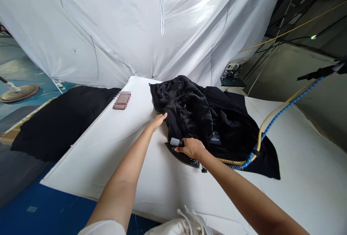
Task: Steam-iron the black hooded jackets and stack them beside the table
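Observation:
A black jacket with a plush-looking lining lies spread on the white-covered table. Its neck label, which reads GUESS, appears upside down to me. My left hand pinches the jacket's left edge; the fingertips are partly hidden by the cloth. In my right hand is the handle of a steam iron. The iron rests flat at the jacket's near edge, its dark soleplate partly over the white cover. A yellow hose and a blue hose run from it up to the right.
A phone-like red object, partly blurred, lies near the table's left edge. Black cloth is heaped beyond that edge. White sheeting hangs behind the table. At the right, a dark support arm carries the hoses.

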Motion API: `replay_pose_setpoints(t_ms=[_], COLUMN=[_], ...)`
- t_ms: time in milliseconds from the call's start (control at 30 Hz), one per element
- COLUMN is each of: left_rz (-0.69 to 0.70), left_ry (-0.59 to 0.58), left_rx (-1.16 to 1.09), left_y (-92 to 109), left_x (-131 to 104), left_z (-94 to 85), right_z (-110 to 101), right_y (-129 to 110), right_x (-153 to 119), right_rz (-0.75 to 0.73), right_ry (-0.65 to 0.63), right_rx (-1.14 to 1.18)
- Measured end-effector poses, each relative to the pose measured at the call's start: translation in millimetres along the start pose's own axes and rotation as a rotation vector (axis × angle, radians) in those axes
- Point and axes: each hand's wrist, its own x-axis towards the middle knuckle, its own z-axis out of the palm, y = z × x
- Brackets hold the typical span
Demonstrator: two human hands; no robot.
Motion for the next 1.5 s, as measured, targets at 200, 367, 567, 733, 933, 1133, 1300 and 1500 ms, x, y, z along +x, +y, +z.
replay_pose_setpoints(t_ms=[200,367,567,733,933,1133,1300,1500], left_rz=[0.015,0.077,-0.109,-0.137,-0.042,-0.017,-0.042,0.034], left_ry=[-0.092,-0.046,0.180,0.288,0.401,0.450,0.507,0.644], left_rx=[-0.063,-0.090,0.368,0.681,0.621,0.595,0.639,0.899], left_y=[-3.0,-18.4,-24.6,-30.0,-35.6,-30.7,-23.6,-17.2], left_x=[-22.4,-30.2,-46.6,-71.0,-73.8,-76.4,-80.2,-100.9], left_z=[12.1,30.5,50.9,64.7,62.5,64.4,68.4,92.5], right_z=[6.7,5.4,-0.7,-1.8,-6.9,-8.7,-0.7,14.6], right_y=[4.1,36.5,95.7,104.4,90.9,118.6,165.1,228.1], right_x=[-15.6,-38.8,-53.6,-47.3,-33.5,-37.0,-55.4,-91.5], right_rz=[0.056,0.057,0.210,0.206,0.137,0.113,0.167,0.255], right_ry=[-0.018,-0.066,0.000,0.010,0.009,-0.013,-0.011,-0.001], right_rx=[0.017,0.003,0.024,0.025,-0.008,-0.032,0.022,0.108])
